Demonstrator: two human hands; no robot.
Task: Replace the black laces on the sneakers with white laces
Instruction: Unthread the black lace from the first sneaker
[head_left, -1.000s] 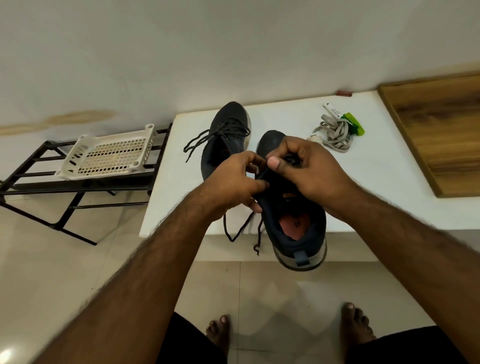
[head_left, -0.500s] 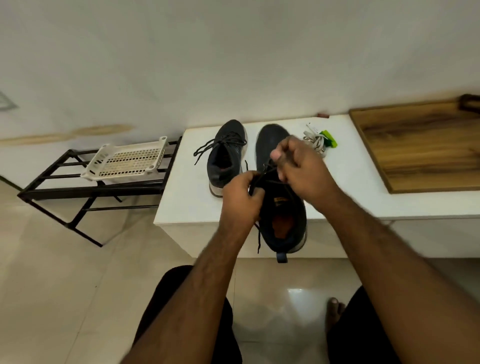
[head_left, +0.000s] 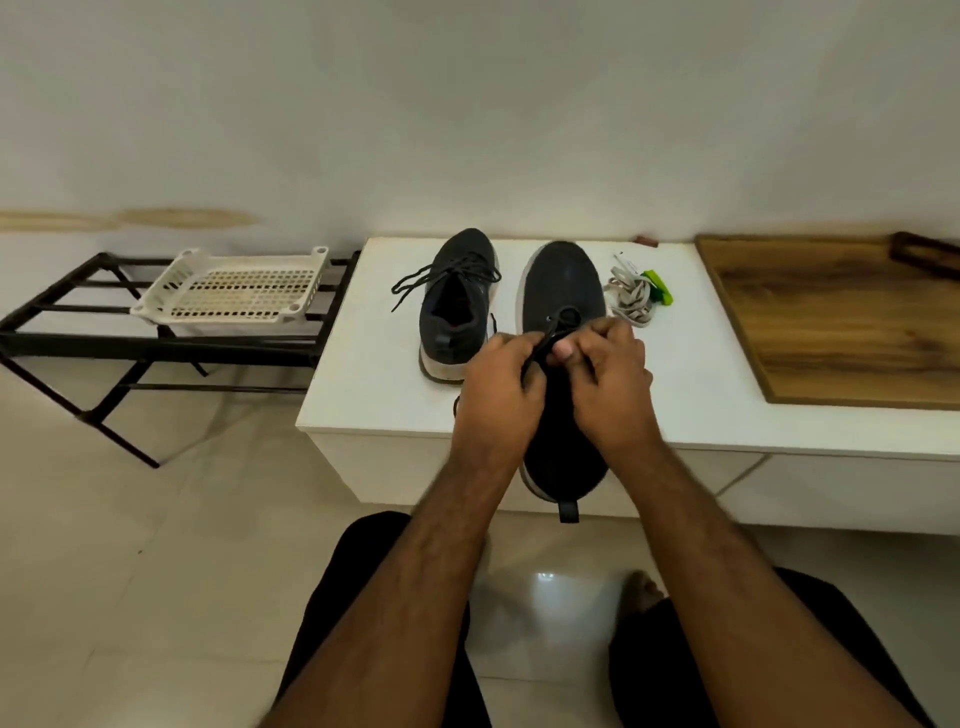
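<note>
Two dark sneakers sit on a white table (head_left: 363, 395). The left sneaker (head_left: 457, 306) keeps its black lace, loosely spread. The right sneaker (head_left: 563, 291) lies with its heel hanging over the table's front edge. My left hand (head_left: 496, 395) and my right hand (head_left: 608, 384) meet over its tongue, and both pinch its black lace (head_left: 556, 325), which runs up to the eyelets near the toe. The shoe's middle is hidden under my hands. A bundle of white laces (head_left: 631, 293) with a green tag lies right of the toe.
A wooden board (head_left: 831, 317) covers the table's right part. Left of the table stands a black metal rack (head_left: 67, 338) carrying a white perforated basket (head_left: 234, 286). My knees and a foot show over the tiled floor below.
The view has pulled back and the sneaker has settled farther onto the table. My hands have shifted toward the toe end, still pinching the black lace.
</note>
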